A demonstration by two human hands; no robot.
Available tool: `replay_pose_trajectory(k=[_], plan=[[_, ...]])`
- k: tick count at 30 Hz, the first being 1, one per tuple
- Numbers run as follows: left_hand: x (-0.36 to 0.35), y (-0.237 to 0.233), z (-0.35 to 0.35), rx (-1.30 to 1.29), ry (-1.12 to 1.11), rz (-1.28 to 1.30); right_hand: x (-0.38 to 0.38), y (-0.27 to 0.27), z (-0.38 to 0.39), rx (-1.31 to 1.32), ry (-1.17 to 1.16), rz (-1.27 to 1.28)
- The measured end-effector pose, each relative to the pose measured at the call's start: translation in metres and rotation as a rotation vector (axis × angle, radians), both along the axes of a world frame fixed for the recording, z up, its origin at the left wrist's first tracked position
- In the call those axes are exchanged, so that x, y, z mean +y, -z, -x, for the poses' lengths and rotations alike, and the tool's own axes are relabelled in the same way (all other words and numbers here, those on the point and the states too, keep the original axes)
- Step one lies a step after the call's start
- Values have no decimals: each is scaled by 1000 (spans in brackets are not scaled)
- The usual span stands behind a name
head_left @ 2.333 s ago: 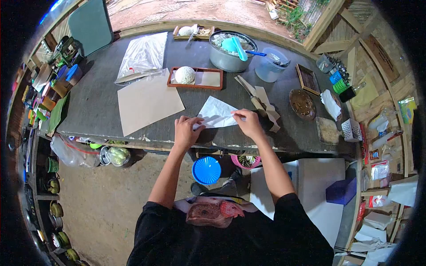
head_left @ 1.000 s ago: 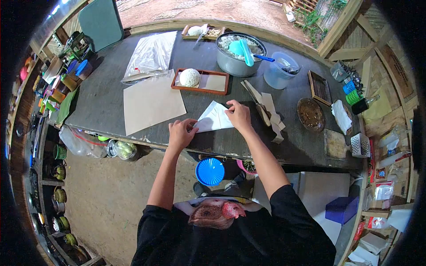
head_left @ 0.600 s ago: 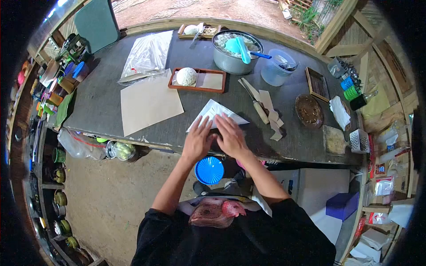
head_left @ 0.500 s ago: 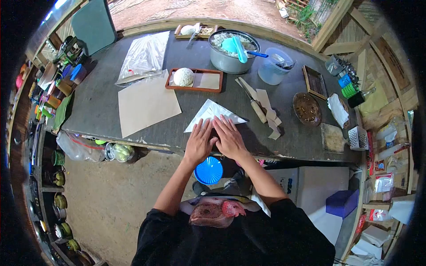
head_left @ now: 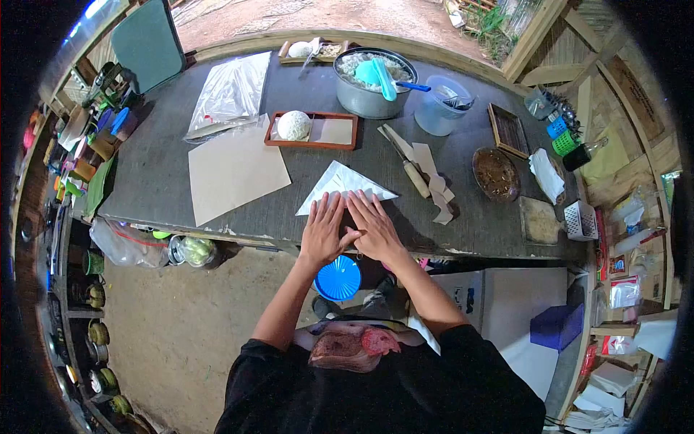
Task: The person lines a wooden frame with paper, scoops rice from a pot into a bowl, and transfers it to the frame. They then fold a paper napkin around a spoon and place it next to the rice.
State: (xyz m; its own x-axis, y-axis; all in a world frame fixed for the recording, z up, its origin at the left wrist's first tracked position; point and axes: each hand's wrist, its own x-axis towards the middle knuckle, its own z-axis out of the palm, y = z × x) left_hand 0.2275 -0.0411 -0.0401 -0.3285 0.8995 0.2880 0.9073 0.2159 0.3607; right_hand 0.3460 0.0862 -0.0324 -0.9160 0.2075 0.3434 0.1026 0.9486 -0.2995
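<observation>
A white sheet folded into a triangle [head_left: 338, 177] lies near the front edge of the dark table, its peak pointing away from me. My left hand [head_left: 323, 230] rests on its near edge with fingers stretched out flat. Beside it, my right hand [head_left: 372, 230] presses the same edge, fingers also extended. The thumbs meet between the hands, and neither hand grips anything. Beyond the triangle stands a reddish-brown tray [head_left: 345, 145] with a white rounded mound [head_left: 294, 126] in it. To the right lie a wooden-handled knife [head_left: 416, 179] and torn brown paper strips [head_left: 432, 175].
A large brown paper sheet [head_left: 238, 177] and a stack of clear plastic [head_left: 230, 90] lie left. Farther back stand a pot [head_left: 372, 103] of white food with a turquoise scoop [head_left: 383, 76], and a translucent tub [head_left: 437, 116]. A round brown dish [head_left: 496, 175] sits right.
My hands have drawn slightly back toward me along the triangle's near edge, and the thumbs now overlap more. The whole view has shifted a little; the other things stay put.
</observation>
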Motion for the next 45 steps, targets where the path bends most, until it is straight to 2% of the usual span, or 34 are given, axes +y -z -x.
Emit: replay_pose_trajectory(k=[19,29,30,32,35,36,39,40,43,45], plan=[[-14,-1,4,157,-161,30,36,2,-18,-145,53,-27],[-27,1,11,153,-281,72,55,-1,-29,-146,196,-20],[-23,-2,11,156,-277,66,55,-4,-29,-142,201,-24],[-13,-9,8,75,-227,-10,58,-10,-30,50,223,68],[9,-25,5,-11,-126,-56,73,-32,-35,127,215,149],[20,-31,3,26,-110,-145,79,-38,-34,267,221,127],[52,-43,2,-44,-14,-158,113,-53,-44,272,263,166],[67,-49,2,-4,-5,-230,127,-57,-45,305,310,159],[109,-72,3,-59,68,-237,173,-77,-55,310,382,90],[143,-84,5,6,95,-319,209,-83,-59,355,422,77]])
